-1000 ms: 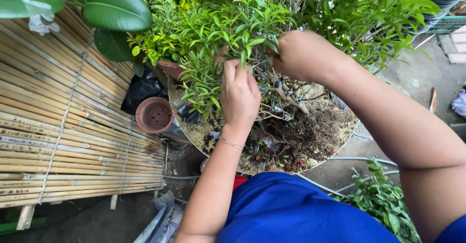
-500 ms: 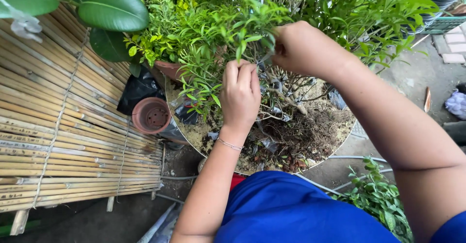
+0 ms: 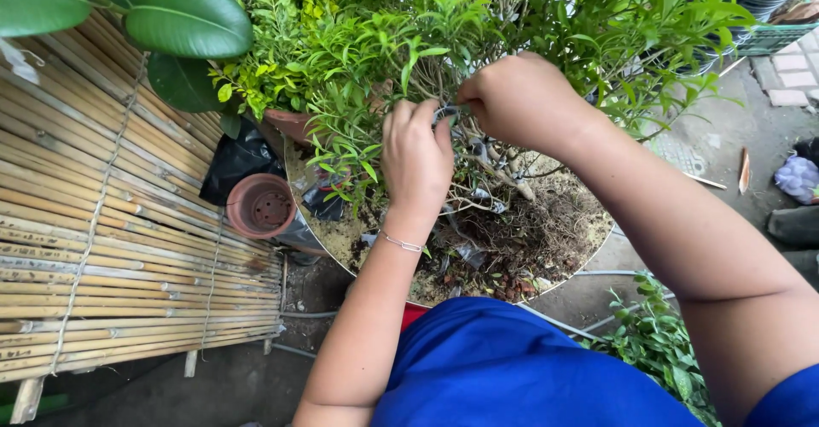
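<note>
Both hands meet among the leafy branches of the shrub [image 3: 478,26], at the middle far side. The left hand [image 3: 416,156] and right hand [image 3: 516,98] each pinch a thin dark wire [image 3: 445,111] between them. An empty clay pot [image 3: 263,205] sits left, beside a bamboo mat [image 3: 102,222].

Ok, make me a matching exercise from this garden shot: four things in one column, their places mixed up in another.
1. left hand
2. empty clay pot
3. bamboo mat
4. thin bracelet

a. left of the picture
b. around the left wrist
c. among the small plant's stems
d. between mat and round tray

Pairs: 1-c, 2-d, 3-a, 4-b
</note>
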